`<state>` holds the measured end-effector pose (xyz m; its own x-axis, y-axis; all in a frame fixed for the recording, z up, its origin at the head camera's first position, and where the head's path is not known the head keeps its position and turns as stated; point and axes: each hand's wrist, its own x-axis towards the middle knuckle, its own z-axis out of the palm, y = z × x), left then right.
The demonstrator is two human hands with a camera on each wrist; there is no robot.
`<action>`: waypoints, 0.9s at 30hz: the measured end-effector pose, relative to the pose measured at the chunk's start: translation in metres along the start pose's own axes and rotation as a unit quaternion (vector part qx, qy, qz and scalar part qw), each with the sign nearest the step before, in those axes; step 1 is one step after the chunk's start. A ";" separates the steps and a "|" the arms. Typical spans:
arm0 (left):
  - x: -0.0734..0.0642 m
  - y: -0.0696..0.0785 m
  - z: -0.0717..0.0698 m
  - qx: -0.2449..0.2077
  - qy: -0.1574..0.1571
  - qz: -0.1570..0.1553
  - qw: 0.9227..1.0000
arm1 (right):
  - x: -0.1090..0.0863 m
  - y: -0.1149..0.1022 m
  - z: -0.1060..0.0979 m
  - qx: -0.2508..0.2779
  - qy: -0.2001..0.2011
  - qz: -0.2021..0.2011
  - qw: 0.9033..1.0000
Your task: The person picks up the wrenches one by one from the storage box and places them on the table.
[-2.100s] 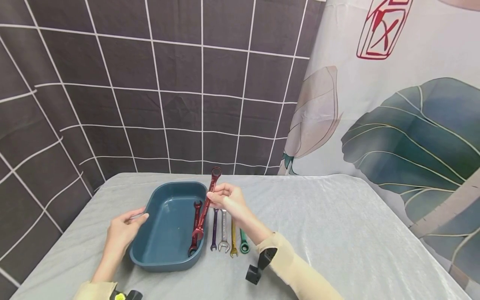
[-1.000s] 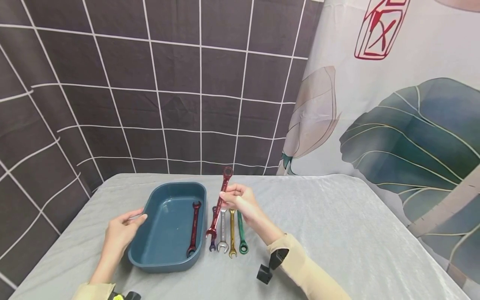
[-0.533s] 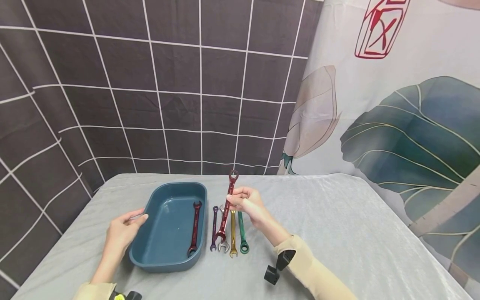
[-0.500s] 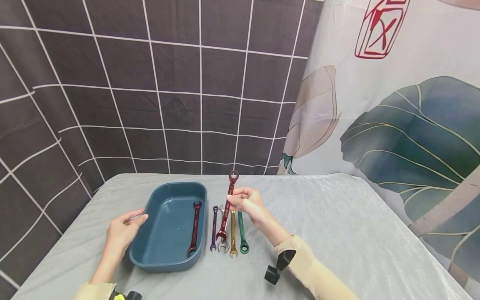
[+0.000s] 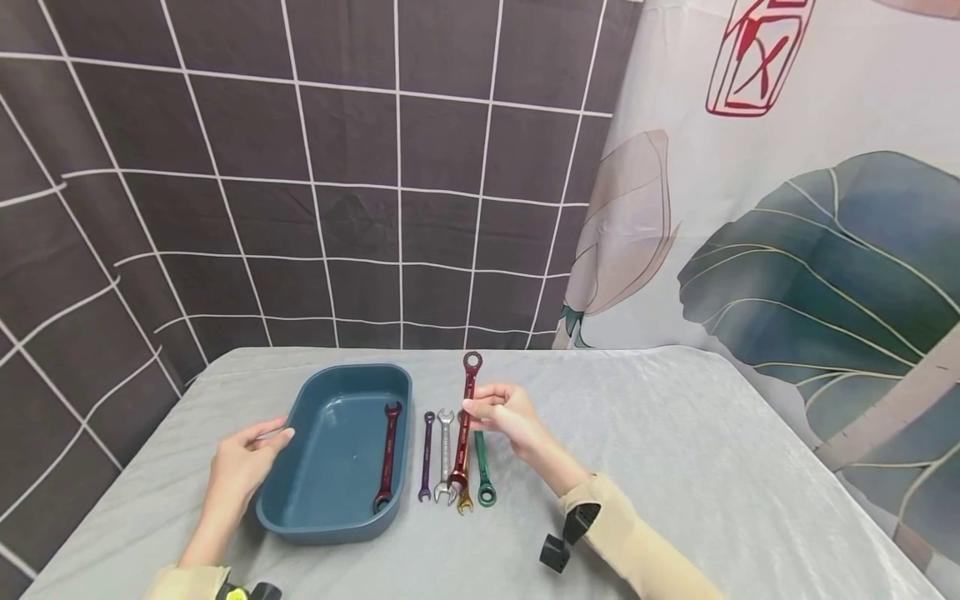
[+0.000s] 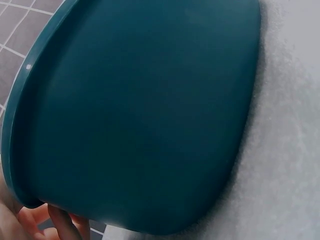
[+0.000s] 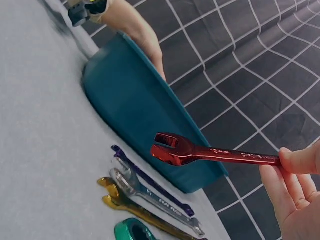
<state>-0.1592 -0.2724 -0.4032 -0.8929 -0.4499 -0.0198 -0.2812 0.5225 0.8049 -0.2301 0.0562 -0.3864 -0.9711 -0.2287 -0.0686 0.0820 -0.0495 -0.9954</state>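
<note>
My right hand (image 5: 510, 417) pinches a shiny red combination wrench (image 5: 462, 437) by its upper shaft, ring end up and open jaw down. It hangs above the silver wrench (image 5: 445, 442) and the gold wrench (image 5: 466, 502), hiding much of the gold one. My left hand (image 5: 243, 462) grips the left rim of a blue rectangular basin (image 5: 326, 462), with fingers tucked beneath the rim (image 6: 22, 170) in the left wrist view. A darker red wrench (image 5: 387, 458) lies inside the basin along its right wall.
A purple wrench (image 5: 427, 454) lies just right of the basin, beside the silver one. The green wrench (image 5: 483, 471) ends the row on the right. Grey cloth covers the table (image 5: 637, 467); a dark gridded curtain (image 5: 352, 225) hangs behind.
My right hand has carried the red wrench from over the basin's right side rightward, past the purple wrench, and slightly lower. My left hand has stayed at the rim.
</note>
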 end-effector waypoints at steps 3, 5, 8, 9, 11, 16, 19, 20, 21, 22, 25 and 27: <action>0.000 0.000 0.001 0.000 0.001 0.000 1.000 | -0.001 0.002 -0.003 0.000 -0.004 0.001 1.000; 0.000 0.000 0.001 -0.001 0.002 0.001 1.000 | -0.001 0.003 -0.006 -0.001 -0.006 0.001 1.000; 0.000 0.000 0.001 0.000 0.003 0.004 1.000 | -0.002 0.005 -0.009 -0.003 -0.003 0.002 1.000; 0.000 0.000 0.001 0.001 0.005 0.005 1.000 | -0.002 0.005 -0.010 -0.006 -0.002 0.001 1.000; -0.001 0.000 0.000 0.002 0.007 0.009 1.000 | -0.003 0.006 -0.012 -0.012 0.001 0.001 1.000; 0.000 0.000 0.000 0.005 0.009 0.008 1.000 | -0.003 0.010 -0.018 -0.018 0.003 0.004 1.000; 0.000 0.000 0.000 0.003 0.004 0.004 1.000 | -0.004 0.012 -0.022 -0.023 0.004 0.008 1.000; 0.000 0.000 0.000 0.002 0.005 0.004 1.000 | -0.004 0.012 -0.022 -0.026 0.005 0.010 1.000; 0.000 0.000 0.000 0.002 0.005 0.005 1.000 | -0.004 0.013 -0.023 -0.031 0.007 0.012 0.999; 0.000 0.000 0.000 0.003 0.006 0.006 1.000 | -0.004 0.013 -0.024 -0.037 0.009 0.013 0.999; 0.000 -0.001 0.000 0.004 0.010 0.010 1.000 | -0.004 0.015 -0.026 -0.047 0.012 0.018 0.999; 0.000 -0.001 0.001 0.004 0.013 0.012 1.000 | -0.004 0.016 -0.029 -0.049 0.010 0.018 0.999</action>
<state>-0.1587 -0.2723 -0.4048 -0.8904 -0.4548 0.0148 -0.2626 0.5401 0.7996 -0.2315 0.0846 -0.4036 -0.9721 -0.2095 -0.1052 0.0958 0.0547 -0.9939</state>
